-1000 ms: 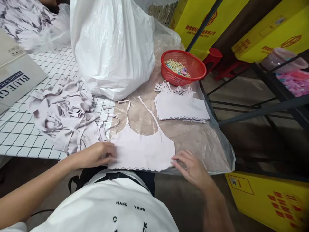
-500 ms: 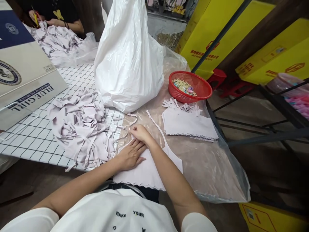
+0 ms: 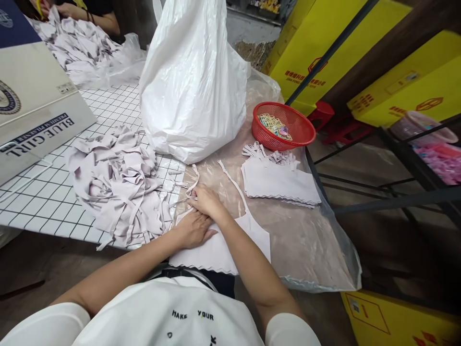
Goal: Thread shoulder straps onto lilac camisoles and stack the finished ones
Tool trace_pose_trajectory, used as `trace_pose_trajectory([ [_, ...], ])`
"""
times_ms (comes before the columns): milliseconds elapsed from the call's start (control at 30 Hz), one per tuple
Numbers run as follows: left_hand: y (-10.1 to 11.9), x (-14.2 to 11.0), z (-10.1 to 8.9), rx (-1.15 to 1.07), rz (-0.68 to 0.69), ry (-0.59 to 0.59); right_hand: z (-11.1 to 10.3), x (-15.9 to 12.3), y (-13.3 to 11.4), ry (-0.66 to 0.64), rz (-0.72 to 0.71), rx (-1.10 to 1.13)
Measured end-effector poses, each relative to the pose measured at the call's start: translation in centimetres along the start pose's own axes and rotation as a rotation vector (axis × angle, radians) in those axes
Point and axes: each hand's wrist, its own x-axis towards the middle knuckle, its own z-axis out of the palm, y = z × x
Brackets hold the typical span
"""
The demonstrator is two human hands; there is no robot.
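Note:
A pale lilac camisole (image 3: 254, 238) with a wavy hem lies flat at the table's front edge. My left hand (image 3: 194, 229) rests flat on its upper part, fingers stretched out and partly under my right hand. With curled fingers, my right hand (image 3: 207, 201) grips the camisole's left strap (image 3: 196, 178), whose end sticks out beyond the fingertips. The other strap (image 3: 232, 180) stretches away from me over the plastic sheet. Just left of my hands is a crumpled heap of lilac garments (image 3: 118, 187).
A neat stack of lilac garments (image 3: 281, 180) lies at right, below a red basket (image 3: 284, 139) of small coloured pieces. A big white plastic bag (image 3: 194, 91) stands behind my hands. A carton (image 3: 39, 105) is at left. Across the table, a person's hands (image 3: 68, 12) handle more lilac fabric.
My right hand has drawn slightly toward me and left, and the left strap has shifted with it. My left hand stays on the fabric. The whole view has tilted slightly.

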Motion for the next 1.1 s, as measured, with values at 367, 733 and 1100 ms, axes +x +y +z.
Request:
trace_pose_trajectory([
  [367, -0.3, 0.1, 0.7, 0.089, -0.004, 0.033, -8.6, 1.9, -0.7, 0.097, -0.135, 1.011],
  [733, -1.5, -0.1, 0.6, -0.059, 0.064, 0.054, -4.9, -11.0, 3.6, -0.246, -0.373, 0.37],
  [1100, -2.2, 0.4, -3.4, -0.207, 0.176, -0.021, -1.5, -15.1, 8.1, 0.077, 0.179, 0.493],
])
